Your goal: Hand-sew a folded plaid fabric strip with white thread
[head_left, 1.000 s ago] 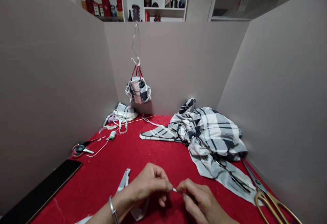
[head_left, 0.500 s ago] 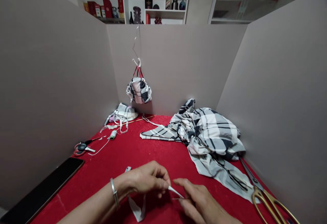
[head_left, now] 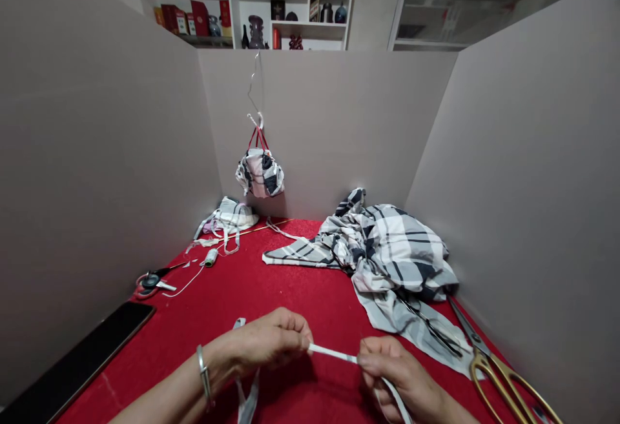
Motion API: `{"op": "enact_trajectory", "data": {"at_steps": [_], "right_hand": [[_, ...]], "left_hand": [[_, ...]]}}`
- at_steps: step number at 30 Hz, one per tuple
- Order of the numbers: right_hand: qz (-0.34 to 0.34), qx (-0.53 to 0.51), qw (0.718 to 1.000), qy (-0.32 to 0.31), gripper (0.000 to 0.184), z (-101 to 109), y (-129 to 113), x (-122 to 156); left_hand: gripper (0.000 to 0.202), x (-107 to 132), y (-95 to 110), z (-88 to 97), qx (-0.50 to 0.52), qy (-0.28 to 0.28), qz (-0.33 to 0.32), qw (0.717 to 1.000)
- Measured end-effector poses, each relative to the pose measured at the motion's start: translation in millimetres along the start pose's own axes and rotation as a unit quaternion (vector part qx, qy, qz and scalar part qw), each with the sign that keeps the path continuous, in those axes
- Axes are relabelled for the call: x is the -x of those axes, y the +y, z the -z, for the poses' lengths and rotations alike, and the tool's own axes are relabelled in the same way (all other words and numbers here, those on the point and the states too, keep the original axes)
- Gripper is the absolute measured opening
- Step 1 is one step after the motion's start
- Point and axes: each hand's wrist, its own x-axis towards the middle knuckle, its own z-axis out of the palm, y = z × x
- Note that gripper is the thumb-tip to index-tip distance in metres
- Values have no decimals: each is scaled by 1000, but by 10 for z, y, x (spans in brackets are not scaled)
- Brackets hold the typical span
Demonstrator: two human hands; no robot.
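Note:
A narrow white fabric strip (head_left: 333,352) runs taut between my two hands, low over the red cloth. My left hand (head_left: 271,340), with a silver bangle at the wrist, pinches one end of that stretch. My right hand (head_left: 394,372) closes on the strip at the other side, and more of it trails down below the palm. A thin needle or thread seems to rise above the right fingers, too fine to be sure. Loose pale fabric (head_left: 248,398) hangs under my left wrist.
Crumpled plaid fabric (head_left: 402,243) lies at the right, with thin dark scissors (head_left: 431,326) and gold-handled shears (head_left: 494,363) beside it. At the left are a phone (head_left: 87,359), red-handled scissors (head_left: 151,282) and a thread spool (head_left: 211,257). A plaid bundle (head_left: 261,172) hangs at the back panel.
My hands have moved apart, the right one going rightward and closing its fingers on the strip. The strip between them is now longer and straight. The view has shifted slightly.

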Motion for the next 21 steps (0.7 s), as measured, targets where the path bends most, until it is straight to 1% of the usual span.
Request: {"op": "enact_trajectory", "data": {"at_steps": [3,7,9,11,12,15,17,19,20,21], "right_hand": [[0,-90,995,36,33,-14,2,-10],[2,-133,989,66,33,-35,4,-28],[-2,-146,986,77,31,-41,13,-29],[-5,-159,983,88,31,-39,27,-30],[-6,-164,982,92,31,-34,34,-31],[-12,-176,979,100,33,-12,51,-34],[-20,-182,978,102,33,1,57,-36],[-27,-186,977,106,32,8,60,-39],[-31,-187,976,107,32,11,62,-41],[-35,-189,975,108,32,14,65,-45]], "left_hand": [[8,-6,-60,-5,20,24,-11,999],[21,-34,-116,-48,41,32,-8,999],[23,-35,-124,-96,23,55,-19,998],[22,-22,-130,-155,-1,83,-45,996],[20,-11,-136,-186,-14,88,-58,994],[12,30,-171,-263,-45,81,-72,993],[24,54,-200,-293,-90,99,-88,987],[34,68,-227,-304,-163,131,-124,970],[33,68,-241,-304,-201,144,-143,958],[29,64,-258,-301,-231,152,-160,948]]}}
